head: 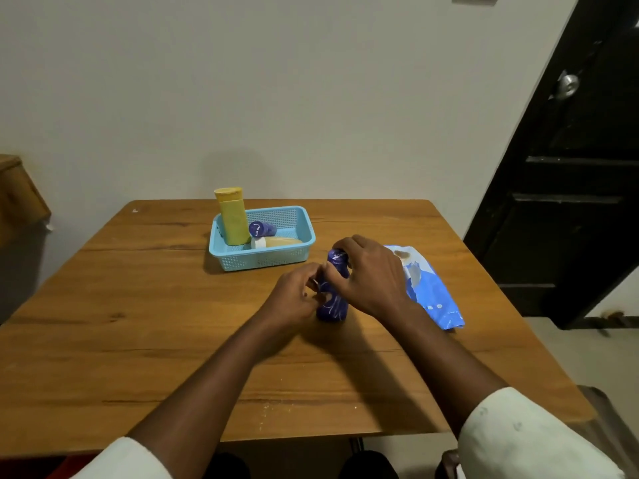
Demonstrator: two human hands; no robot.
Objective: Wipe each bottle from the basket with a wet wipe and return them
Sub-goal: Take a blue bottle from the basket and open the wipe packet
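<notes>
A dark blue bottle (332,307) stands upright on the wooden table (138,305), in front of the light blue basket (266,259). My right hand (371,274) grips its top from above. My left hand (297,295) pinches a small white wet wipe against the bottle's left side; the wipe is mostly hidden by my fingers. In the basket a tall yellow bottle (233,216) stands at the left. A small blue bottle (261,229) and a pale bottle with a white cap (276,242) lie beside it.
A blue and white pack of wet wipes (428,288) lies on the table just right of my right hand. A black door (570,167) stands at the right, a white wall is behind the table. Crumbs dot the table's near edge.
</notes>
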